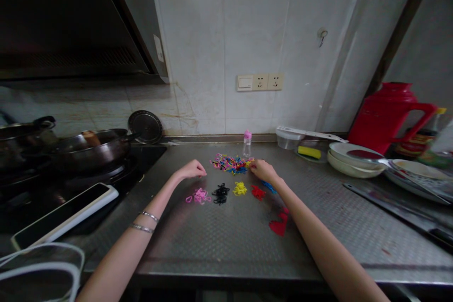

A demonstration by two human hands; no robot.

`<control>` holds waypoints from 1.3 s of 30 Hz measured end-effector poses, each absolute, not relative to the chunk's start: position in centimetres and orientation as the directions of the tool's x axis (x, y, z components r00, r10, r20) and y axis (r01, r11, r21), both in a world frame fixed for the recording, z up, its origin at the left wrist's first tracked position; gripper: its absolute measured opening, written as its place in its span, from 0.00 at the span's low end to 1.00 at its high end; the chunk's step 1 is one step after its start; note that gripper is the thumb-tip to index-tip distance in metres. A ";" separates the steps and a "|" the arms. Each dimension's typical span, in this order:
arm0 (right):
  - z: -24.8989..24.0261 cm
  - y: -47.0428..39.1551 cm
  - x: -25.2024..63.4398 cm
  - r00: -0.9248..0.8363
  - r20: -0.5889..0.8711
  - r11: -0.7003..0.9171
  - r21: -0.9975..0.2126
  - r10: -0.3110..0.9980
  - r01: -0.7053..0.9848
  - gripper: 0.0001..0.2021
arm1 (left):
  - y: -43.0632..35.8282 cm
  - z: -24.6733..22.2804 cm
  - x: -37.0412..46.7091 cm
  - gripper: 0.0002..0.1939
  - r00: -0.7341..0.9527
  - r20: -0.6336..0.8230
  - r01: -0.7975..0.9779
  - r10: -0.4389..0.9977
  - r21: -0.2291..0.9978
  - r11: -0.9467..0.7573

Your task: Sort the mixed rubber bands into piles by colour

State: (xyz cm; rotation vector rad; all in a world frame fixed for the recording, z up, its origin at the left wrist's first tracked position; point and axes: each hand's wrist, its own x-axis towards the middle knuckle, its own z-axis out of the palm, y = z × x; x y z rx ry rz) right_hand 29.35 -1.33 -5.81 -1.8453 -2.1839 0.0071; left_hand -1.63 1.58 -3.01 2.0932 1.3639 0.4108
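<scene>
A mixed pile of small coloured rubber bands (230,164) lies on the metal countertop. My right hand (262,171) is at the pile's right edge, fingers curled together; what they pinch is hidden. Left of the pile, my left hand (193,169) hovers low with its fingers pinched on something too small to name. In front of the pile lie single-colour heaps: pink bands (199,196), black bands (221,193), yellow bands (239,188), red bands (258,192) and blue bands (269,187), the last partly behind my right wrist. A small clear bottle with a pink cap (247,144) stands behind the pile.
A red heart-shaped piece (278,227) lies near my right forearm. Pans (92,148) and a white device (67,214) are at left. Right are stacked bowls (354,163), a yellow sponge (309,152), a long knife (392,210) and a red thermos (384,118).
</scene>
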 end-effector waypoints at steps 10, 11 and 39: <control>-6.2 -1.3 28.1 -0.141 0.193 0.177 -0.182 0.971 0.967 0.14 | 3.0 -5.1 2.6 0.12 0.155 0.266 0.787 0.951 0.549 -0.282; -6.3 -1.3 28.2 -0.133 0.197 0.170 -0.181 0.971 0.969 0.14 | 3.2 -5.2 2.9 0.12 0.157 0.265 0.786 0.951 0.549 -0.283; -4.2 0.1 33.5 -0.178 0.312 0.332 -0.559 0.933 0.760 0.14 | 4.0 -7.3 4.2 0.13 0.181 0.328 0.641 0.927 0.676 -0.364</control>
